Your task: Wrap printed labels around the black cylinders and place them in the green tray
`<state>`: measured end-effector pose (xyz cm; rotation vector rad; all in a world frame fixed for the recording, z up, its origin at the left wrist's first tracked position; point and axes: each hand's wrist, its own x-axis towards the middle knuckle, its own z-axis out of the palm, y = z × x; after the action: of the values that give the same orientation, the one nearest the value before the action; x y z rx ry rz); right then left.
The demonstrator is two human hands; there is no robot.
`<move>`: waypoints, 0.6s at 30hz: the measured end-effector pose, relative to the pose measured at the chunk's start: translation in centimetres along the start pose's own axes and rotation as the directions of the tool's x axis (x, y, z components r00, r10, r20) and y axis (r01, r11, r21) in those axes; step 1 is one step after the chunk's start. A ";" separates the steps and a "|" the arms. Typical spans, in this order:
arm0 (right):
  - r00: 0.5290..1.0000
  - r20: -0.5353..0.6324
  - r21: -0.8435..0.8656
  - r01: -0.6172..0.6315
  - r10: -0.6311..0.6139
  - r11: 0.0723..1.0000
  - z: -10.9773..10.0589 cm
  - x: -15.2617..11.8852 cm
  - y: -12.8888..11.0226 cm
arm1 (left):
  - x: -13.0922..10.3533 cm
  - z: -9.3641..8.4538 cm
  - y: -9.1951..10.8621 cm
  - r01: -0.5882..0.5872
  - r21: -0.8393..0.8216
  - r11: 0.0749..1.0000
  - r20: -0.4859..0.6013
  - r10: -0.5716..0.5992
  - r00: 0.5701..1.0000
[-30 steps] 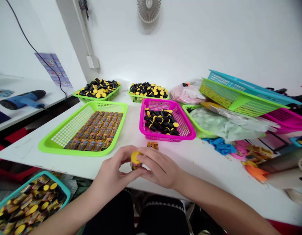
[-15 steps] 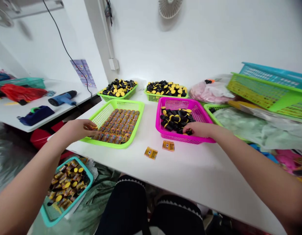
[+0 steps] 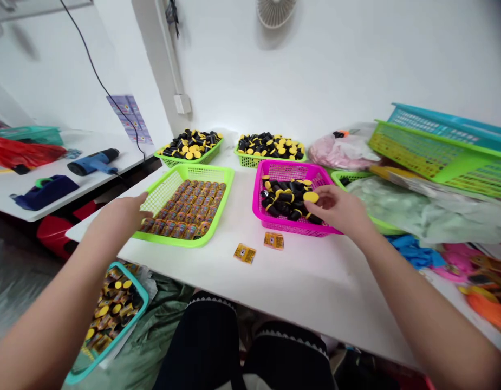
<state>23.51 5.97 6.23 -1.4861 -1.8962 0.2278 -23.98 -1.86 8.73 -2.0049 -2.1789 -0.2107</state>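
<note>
My right hand (image 3: pixel 335 208) is over the right side of the magenta basket (image 3: pixel 256 203), its fingers closed on a black container with a yellow lid (image 3: pixel 311 196). Other black-and-yellow containers (image 3: pixel 285 197) lie jumbled in that basket. At the left edge of the green basket (image 3: pixel 223 216) is my left hand (image 3: pixel 128 214), thumb and forefinger apart, nothing visible between them. Neat rows of orange-labelled containers (image 3: pixel 189 208) fill much of the green basket. Two small orange labels (image 3: pixel 245 253) (image 3: pixel 273 240) lie on the white table (image 3: pixel 299 281).
Two green baskets (image 3: pixel 201 158) (image 3: pixel 250 161) of black-and-yellow containers stand at the back. A teal basket (image 3: pixel 142 309) sits low at the left. Stacked baskets (image 3: pixel 437 154) and plastic bags (image 3: pixel 421 211) crowd the right. A blue heat gun (image 3: pixel 95 162) and tape dispenser (image 3: pixel 47 192) lie on the left table.
My right hand has risen out of the pile with a yellow-lidded container. My left hand has drawn back slightly from the rows, its fingers now apart. The view has shifted a little.
</note>
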 end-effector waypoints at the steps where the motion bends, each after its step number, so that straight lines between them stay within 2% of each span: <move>1: 0.995 -0.097 0.170 -0.022 0.039 0.985 0.1 -1.1 -0.5 | -1.3 0.0 2.2 -0.006 -0.008 1.000 -0.125 0.005 0.992; 2: 0.985 -0.158 0.315 -0.017 0.071 0.949 0.4 -2.1 -1.0 | -2.6 0.2 4.7 -0.099 -0.058 0.993 -0.226 0.084 0.971; 3: 0.976 -0.194 0.423 -0.008 0.099 0.906 0.9 -3.0 -1.4 | -3.9 0.6 7.3 -0.302 -0.112 0.947 -0.232 0.271 0.934; 4: 0.969 -0.215 0.498 0.004 0.119 0.867 1.3 -3.9 -1.8 | -5.2 1.4 9.9 -0.515 -0.156 0.843 -0.199 0.483 0.852; 5: 0.965 -0.225 0.547 0.011 0.135 0.837 1.8 -4.5 -2.0 | -6.2 2.5 12.3 -0.662 -0.188 0.726 -0.082 0.660 0.747; 6: 0.962 -0.227 0.579 0.009 0.151 0.815 2.2 -5.0 -2.2 | -7.0 3.7 14.3 -0.736 -0.178 0.653 -0.027 0.744 0.667; 7: 0.961 -0.221 0.604 -0.001 0.169 0.797 2.5 -5.4 -2.3 | -7.7 5.1 15.9 -0.771 -0.143 0.621 0.010 0.780 0.626; 8: 0.960 -0.206 0.627 -0.019 0.189 0.779 2.6 -5.6 -2.2 | -8.2 6.4 17.0 -0.786 -0.108 0.609 0.037 0.792 0.609; 10: 0.954 -0.171 0.666 -0.071 0.244 0.743 2.7 -5.9 -2.0 | -8.9 8.5 18.0 -0.798 -0.028 0.602 0.021 0.798 0.602; 12: 0.948 -0.139 0.696 -0.113 0.287 0.709 2.5 -5.9 -1.7 | -9.8 9.5 17.8 -0.822 0.026 0.569 -0.032 0.822 0.568; 14: 0.946 -0.124 0.713 -0.125 0.299 0.690 2.2 -6.0 -1.6 | -11.2 9.4 17.3 -0.844 0.053 0.534 -0.076 0.845 0.530; 18: 0.961 -0.089 0.740 -0.112 0.262 0.663 2.2 -6.2 -1.7 | -14.6 7.7 16.4 -0.879 0.021 0.477 -0.105 0.875 0.472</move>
<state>21.36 0.45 2.98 -1.0733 -1.2411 0.8162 -6.75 -13.02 -2.25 -2.7486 -0.8044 -0.1842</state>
